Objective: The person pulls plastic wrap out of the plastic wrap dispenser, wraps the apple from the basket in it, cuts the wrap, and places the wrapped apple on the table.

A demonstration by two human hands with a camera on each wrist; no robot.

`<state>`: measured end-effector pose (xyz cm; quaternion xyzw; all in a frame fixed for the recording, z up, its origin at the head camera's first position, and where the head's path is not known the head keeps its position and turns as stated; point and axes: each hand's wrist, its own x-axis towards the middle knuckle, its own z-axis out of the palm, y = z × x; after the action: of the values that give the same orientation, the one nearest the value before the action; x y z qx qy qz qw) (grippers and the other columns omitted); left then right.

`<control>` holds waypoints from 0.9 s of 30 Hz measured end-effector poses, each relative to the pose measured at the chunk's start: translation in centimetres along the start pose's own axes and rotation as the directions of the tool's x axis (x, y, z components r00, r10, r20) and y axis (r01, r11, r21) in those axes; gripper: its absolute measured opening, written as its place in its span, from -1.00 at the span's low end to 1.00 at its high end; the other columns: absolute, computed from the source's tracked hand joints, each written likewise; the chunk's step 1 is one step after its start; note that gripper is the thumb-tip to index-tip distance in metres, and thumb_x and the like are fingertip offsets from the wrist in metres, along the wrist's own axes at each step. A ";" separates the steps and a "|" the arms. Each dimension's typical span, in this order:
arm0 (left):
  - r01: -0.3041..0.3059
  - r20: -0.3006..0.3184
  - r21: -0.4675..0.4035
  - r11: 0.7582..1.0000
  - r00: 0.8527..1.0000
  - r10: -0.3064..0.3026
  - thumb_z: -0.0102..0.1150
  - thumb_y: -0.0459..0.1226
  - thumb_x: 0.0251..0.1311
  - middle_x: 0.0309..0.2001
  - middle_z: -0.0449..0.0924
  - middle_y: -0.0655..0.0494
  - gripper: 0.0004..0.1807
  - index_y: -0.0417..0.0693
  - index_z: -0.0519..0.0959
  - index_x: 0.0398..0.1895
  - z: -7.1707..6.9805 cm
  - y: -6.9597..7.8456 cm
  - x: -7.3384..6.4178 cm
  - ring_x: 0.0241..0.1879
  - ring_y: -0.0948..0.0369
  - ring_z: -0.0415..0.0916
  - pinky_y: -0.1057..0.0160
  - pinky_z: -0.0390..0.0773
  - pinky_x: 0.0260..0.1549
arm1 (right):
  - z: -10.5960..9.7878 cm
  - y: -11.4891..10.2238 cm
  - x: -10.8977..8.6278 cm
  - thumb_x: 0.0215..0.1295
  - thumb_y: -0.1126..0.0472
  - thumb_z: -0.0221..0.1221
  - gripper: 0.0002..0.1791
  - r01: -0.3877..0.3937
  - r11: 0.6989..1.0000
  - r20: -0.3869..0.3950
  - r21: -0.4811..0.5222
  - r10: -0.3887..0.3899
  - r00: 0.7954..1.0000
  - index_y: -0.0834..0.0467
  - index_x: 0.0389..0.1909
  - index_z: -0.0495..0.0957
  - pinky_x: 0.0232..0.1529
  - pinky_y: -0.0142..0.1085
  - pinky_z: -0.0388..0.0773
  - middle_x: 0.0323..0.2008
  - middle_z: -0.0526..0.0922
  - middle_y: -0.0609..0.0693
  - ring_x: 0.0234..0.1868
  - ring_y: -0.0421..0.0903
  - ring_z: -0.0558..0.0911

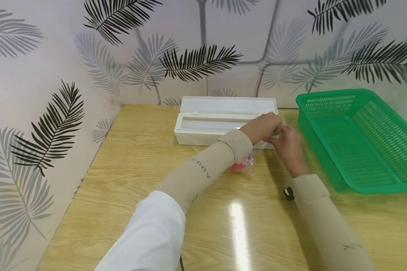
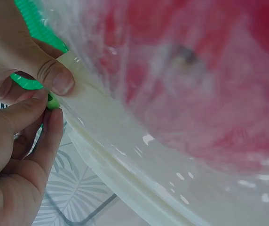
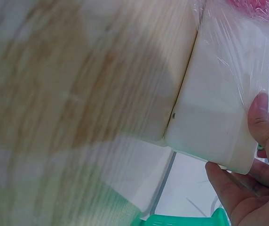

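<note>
A white cling film box (image 1: 196,139) stands by the wall with its lid raised, a pale roll (image 1: 210,125) inside. Both hands meet at its right end. My left hand (image 1: 262,126) reaches across the box and pinches a small green slider (image 2: 53,102). From the front, my right hand (image 1: 288,148) grips the box's end, its thumb (image 3: 260,115) on the side with clear film (image 3: 228,52) and its fingers beneath. Below my left forearm, partly hidden, a round pink-red thing (image 1: 239,165) lies under crinkled film; close up it shows a dark, stem-like spot.
A green plastic basket (image 1: 325,158) with slotted sides stands to the right of my right hand. The wooden table (image 1: 132,150) meets a leaf-patterned wall (image 1: 149,56) at the back and left. A small black piece (image 1: 288,193) sits beside my right cuff.
</note>
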<state>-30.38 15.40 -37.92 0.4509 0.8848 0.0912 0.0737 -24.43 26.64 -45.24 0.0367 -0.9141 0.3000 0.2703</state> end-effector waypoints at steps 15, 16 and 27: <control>0.001 -0.005 -0.057 0.998 1.000 -0.001 -0.06 -0.57 0.11 -0.47 0.23 0.14 -0.77 -0.08 0.34 -0.54 -0.4 -1.3 -1.1 -0.37 0.27 0.16 0.43 0.20 -0.43 | 0.1 0.0 0.4 -0.14 0.23 0.45 -0.63 0.043 0.999 0.006 0.014 -0.043 0.999 0.40 -0.36 0.60 -0.32 0.00 0.46 -0.41 0.55 0.28 -0.33 0.16 0.48; 0.007 -0.001 -0.061 0.998 1.000 -0.007 -0.05 -0.56 0.13 -0.46 0.25 0.14 -0.79 -0.09 0.36 -0.52 -0.4 -1.4 -1.2 -0.36 0.27 0.17 0.44 0.21 -0.43 | 0.1 -0.1 0.4 -0.12 0.22 0.44 -0.61 0.035 0.999 0.017 0.013 -0.035 0.999 0.41 -0.32 0.60 -0.29 0.01 0.47 -0.39 0.56 0.29 -0.30 0.16 0.49; -0.012 -0.038 -0.009 1.000 0.999 0.012 -0.01 -0.52 0.17 -0.40 0.37 0.15 -0.82 -0.10 0.51 -0.41 0.1 -2.8 -2.3 -0.32 0.28 0.22 0.42 0.30 -0.31 | 0.2 0.1 0.3 -0.15 0.22 0.45 -0.49 0.046 0.999 0.029 -0.007 -0.046 0.999 0.51 -0.25 0.56 -0.25 0.04 0.47 -0.31 0.55 0.37 -0.23 0.23 0.51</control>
<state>-31.24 11.87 -38.52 0.4540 0.8830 0.1041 0.0582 -24.77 26.63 -45.26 0.0609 -0.9181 0.2895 0.2639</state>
